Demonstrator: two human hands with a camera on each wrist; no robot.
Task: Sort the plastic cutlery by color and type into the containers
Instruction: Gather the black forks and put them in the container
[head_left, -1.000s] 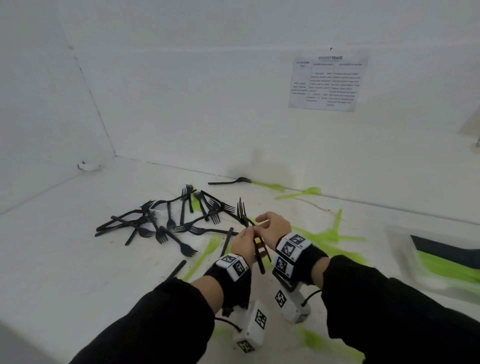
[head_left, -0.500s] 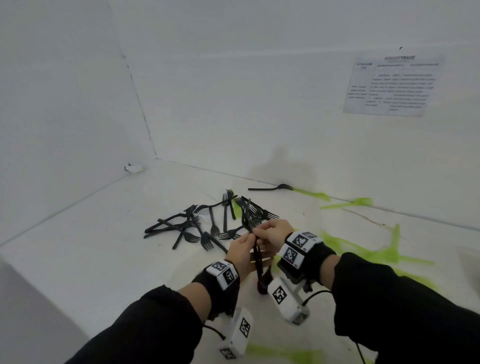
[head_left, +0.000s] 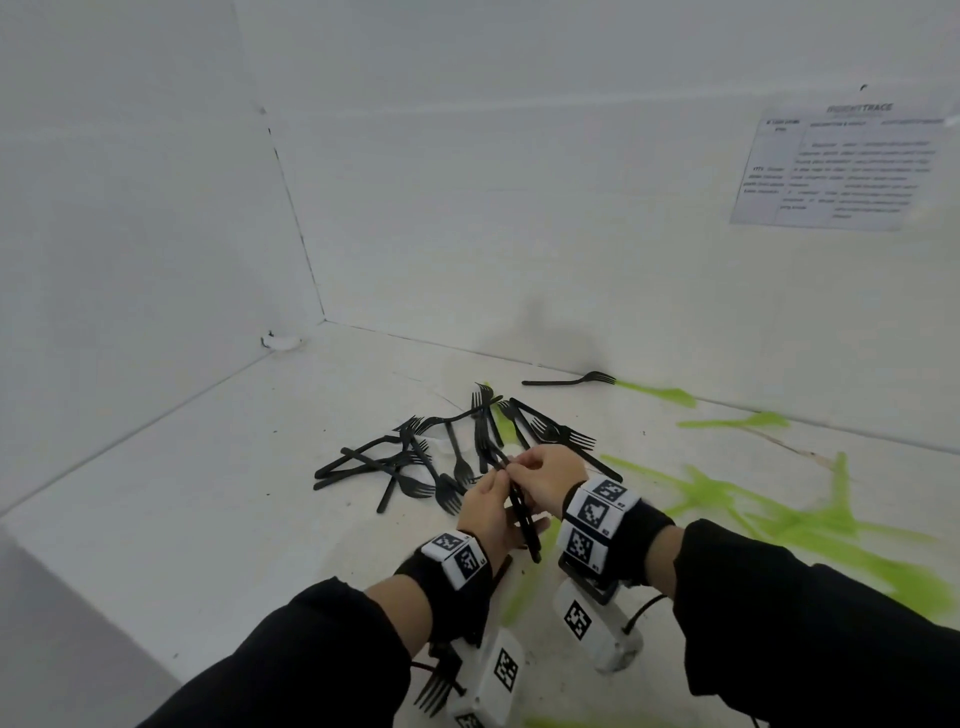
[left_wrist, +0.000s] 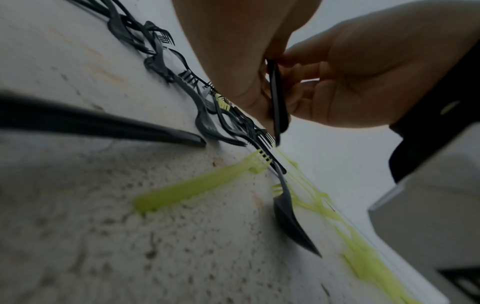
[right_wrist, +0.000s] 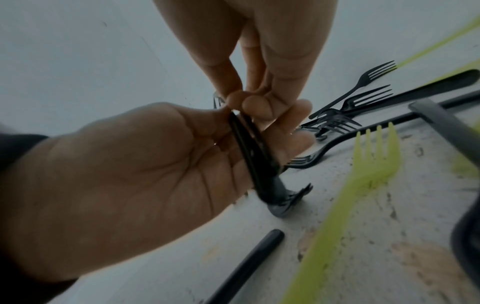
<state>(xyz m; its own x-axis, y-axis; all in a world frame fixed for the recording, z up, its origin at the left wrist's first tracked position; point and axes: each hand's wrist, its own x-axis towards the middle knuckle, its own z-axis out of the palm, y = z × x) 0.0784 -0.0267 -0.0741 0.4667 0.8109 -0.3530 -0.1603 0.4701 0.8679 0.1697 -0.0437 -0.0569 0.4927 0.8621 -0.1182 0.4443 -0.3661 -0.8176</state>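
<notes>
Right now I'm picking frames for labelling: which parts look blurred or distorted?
Head view: the wall sheet has unreadable text, and the green cutlery is smeared. Left wrist view: the near black handle is soft, with dark corners. Right wrist view: the green fork blurs toward the lens.

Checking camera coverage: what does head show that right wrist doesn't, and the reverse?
Head only: the printed sheet on the wall, the lone black fork by the wall, both wrist cameras, and the spread of black forks left of the hands.

Right wrist only: the left hand's palm side, the held bundle's tine ends pointing down near the table, and a green fork's tines up close.

Both: the right hand pinching the top of the black fork bundle that the left hand holds, over scattered black and green cutlery.
</notes>
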